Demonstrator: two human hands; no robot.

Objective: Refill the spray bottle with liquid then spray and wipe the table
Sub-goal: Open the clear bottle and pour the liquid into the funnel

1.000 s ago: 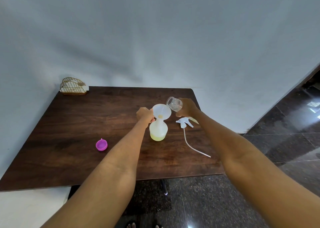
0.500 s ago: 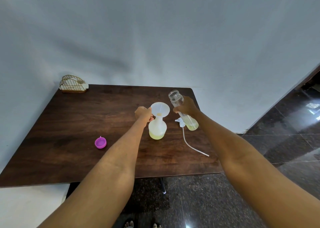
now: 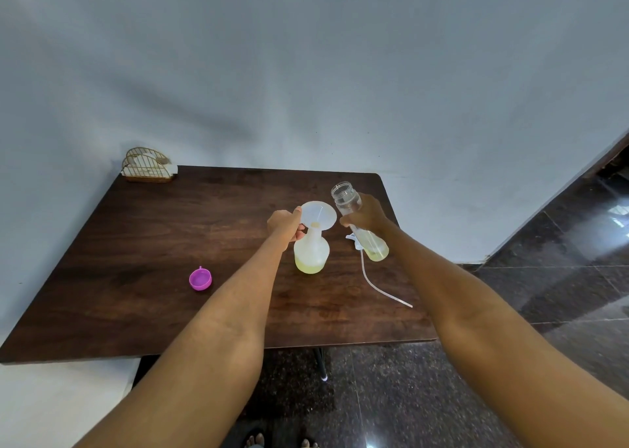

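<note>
A translucent spray bottle [image 3: 311, 251] stands on the dark wooden table [image 3: 153, 243], with yellow liquid in its bottom. A white funnel [image 3: 319, 214] sits in its neck. My left hand [image 3: 284, 224] grips the funnel's rim and the neck. My right hand [image 3: 366, 214] holds a clear refill bottle [image 3: 360, 224] nearly upright, mouth up, right of the funnel; a little yellow liquid lies at its base. The white spray head [image 3: 352, 240] with its long tube [image 3: 377, 286] lies on the table under that bottle.
A purple cap [image 3: 200, 278] lies open side up at the table's left-middle. A gold wire napkin holder [image 3: 147, 169] stands at the far left corner by the wall. Dark polished floor [image 3: 544, 311] lies to the right and in front of the table.
My right hand has tipped the refill bottle back from pouring into the funnel to nearly upright, moving it right. My left hand has stayed on the funnel.
</note>
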